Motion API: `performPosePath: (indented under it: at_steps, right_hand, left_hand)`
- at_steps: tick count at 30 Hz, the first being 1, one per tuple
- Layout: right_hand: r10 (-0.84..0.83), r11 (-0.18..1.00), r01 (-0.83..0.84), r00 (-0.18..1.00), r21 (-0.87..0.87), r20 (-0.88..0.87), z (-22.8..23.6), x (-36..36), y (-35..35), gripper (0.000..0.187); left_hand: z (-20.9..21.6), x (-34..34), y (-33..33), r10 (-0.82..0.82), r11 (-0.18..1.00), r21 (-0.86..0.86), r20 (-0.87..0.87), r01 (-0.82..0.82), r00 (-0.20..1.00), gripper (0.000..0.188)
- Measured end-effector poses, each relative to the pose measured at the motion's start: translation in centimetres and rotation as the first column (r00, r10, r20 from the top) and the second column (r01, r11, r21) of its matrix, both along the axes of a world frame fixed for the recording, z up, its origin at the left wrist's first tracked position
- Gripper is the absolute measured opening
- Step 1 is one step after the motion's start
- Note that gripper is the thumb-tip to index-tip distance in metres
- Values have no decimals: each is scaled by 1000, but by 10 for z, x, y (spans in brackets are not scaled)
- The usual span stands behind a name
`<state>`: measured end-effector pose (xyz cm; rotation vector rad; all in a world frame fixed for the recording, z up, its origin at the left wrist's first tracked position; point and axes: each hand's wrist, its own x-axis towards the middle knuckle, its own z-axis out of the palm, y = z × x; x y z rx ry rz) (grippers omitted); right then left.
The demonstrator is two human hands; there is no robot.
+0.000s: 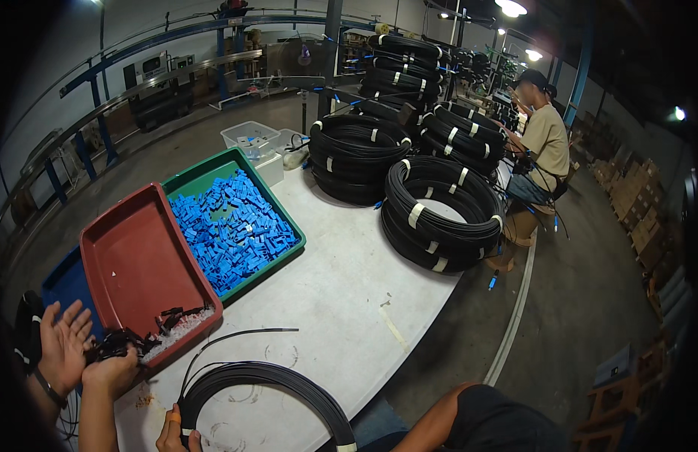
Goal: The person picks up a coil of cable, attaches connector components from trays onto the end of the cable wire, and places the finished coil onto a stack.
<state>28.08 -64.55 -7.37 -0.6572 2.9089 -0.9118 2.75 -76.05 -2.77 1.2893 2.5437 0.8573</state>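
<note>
On the white worktop (349, 301) the red tray (138, 264) runs lengthwise away from the person. At its near corner the left hand (62, 346) has an open, empty grip, palm up. The right hand (111, 373) grips a bunch of small black clips (117, 344), a glossy tangle whose direction cannot be told.

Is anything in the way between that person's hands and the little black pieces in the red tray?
Nothing visible. The right hand grips some black pieces at the near corner of the red tray; the left hand is open beside it.
</note>
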Motion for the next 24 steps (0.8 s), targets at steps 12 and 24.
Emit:
performPosePath:
  at_steps: [12,24]
  right_hand:
    - [-128,992,128,992,1,7,12,-5,-13,24]
    - [-138,982,113,976,-149,-169,83,-5,27,24]
  left_hand:
    - [-23,-43,-12,12,986,151,332,-66,943,58]
    - [-79,-86,-10,-515,703,679,692,-212,506,69]
